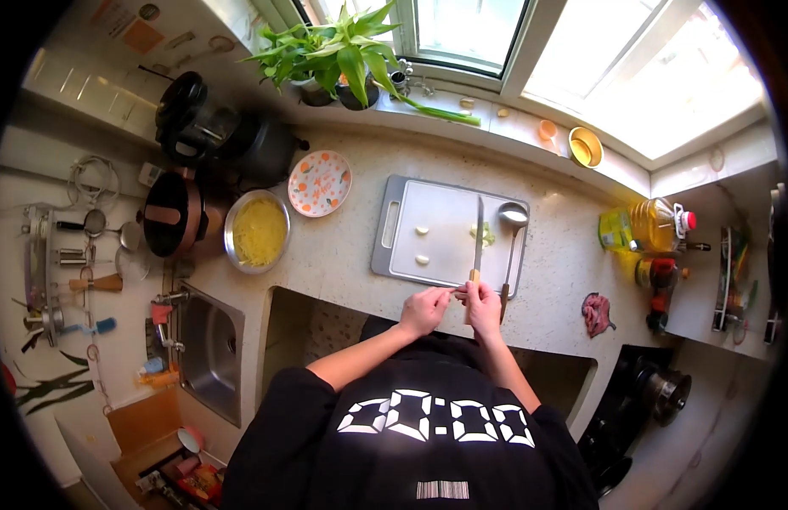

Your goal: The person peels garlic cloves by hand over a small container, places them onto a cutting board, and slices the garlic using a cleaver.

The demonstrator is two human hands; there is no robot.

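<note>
A grey-rimmed cutting board [385,229] lies on the counter, with two pale garlic cloves [422,259] on its left half. A knife [479,234] with a wooden handle points away from me, its blade over the board beside some light green pieces [487,235]. A ladle [513,214] rests along the board's right side. Both hands meet at the board's near edge. My left hand [425,311] is closed, its fingertips pinching something small and reddish beside the knife handle. My right hand [482,308] is closed at the knife handle, its fingers also close to that small thing.
A metal bowl of yellow shreds [258,231] and a patterned plate [320,184] stand left of the board. The sink [211,357] is at lower left. Oil bottle [653,225], reddish cloth-like item [597,314] and stove [632,399] are right. Plants [351,59] line the windowsill.
</note>
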